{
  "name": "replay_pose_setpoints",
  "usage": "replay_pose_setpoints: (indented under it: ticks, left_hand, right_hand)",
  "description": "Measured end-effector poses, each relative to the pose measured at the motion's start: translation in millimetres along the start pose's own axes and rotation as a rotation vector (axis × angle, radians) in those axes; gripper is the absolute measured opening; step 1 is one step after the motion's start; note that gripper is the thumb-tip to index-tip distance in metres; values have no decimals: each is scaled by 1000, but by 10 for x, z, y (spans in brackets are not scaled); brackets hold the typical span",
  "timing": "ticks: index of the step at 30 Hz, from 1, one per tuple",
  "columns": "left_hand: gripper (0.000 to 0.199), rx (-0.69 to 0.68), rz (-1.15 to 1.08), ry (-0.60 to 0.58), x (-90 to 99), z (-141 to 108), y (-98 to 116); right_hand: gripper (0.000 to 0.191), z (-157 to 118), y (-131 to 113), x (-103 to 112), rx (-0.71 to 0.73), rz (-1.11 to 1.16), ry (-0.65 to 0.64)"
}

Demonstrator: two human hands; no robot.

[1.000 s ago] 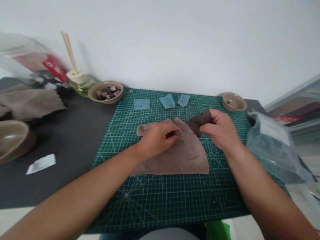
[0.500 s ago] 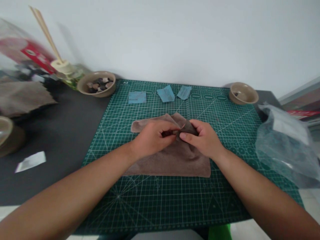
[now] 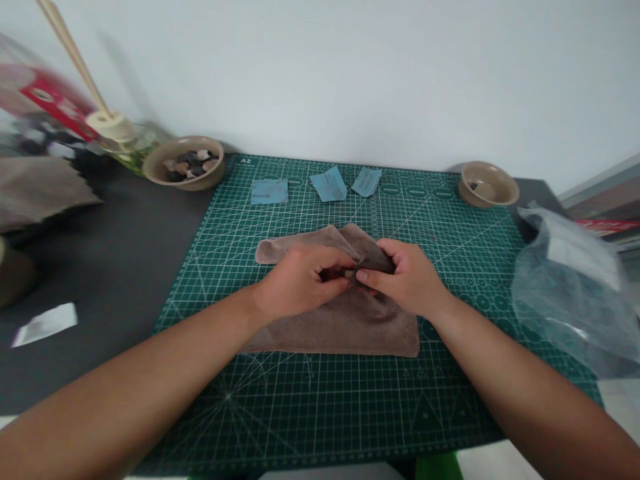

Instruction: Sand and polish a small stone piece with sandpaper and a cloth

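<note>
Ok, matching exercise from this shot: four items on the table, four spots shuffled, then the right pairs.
Items:
1. Bowl of pebbles
2. Three blue slips
3. Clear plastic bag
4. White paper slip

Spots:
A. On the green cutting mat, near its far edge
B. On the black surface left of the mat
C. Beside the reed diffuser, off the mat's far left corner
D. Lying over the mat's right edge

Pairs: 1-C, 2-A, 3-D, 4-B
</note>
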State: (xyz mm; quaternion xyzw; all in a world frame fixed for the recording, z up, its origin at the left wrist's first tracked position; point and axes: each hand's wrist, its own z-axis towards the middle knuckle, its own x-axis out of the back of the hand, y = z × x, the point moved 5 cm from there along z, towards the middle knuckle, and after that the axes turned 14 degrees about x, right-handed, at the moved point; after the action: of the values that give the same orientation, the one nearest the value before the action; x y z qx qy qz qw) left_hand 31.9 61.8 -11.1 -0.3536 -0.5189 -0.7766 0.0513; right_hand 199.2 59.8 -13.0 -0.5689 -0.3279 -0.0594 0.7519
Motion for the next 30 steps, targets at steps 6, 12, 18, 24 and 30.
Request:
replay_pose_setpoints:
  ticks: [6,12,18,24,30]
  left_hand:
    - [5,-113,126,45,43,-73,112]
    - [13,-232,209,46,79,-120,228]
    - [22,-259,339,-18,9,-146,260]
    - [18,-292,508,73,-66,-179,266]
    - [10,-234,55,-14,87,-199,387]
  right_hand:
    - [26,-72,-126,27,98,-62,66]
    - [24,-146,-196,-7,125,-83,50]
    - [18,-176,-209,-95,171,-153,-5]
    - [11,-178,-236,-146,202,-186,29]
    - [29,-283,-177,-183,-93,566,-153]
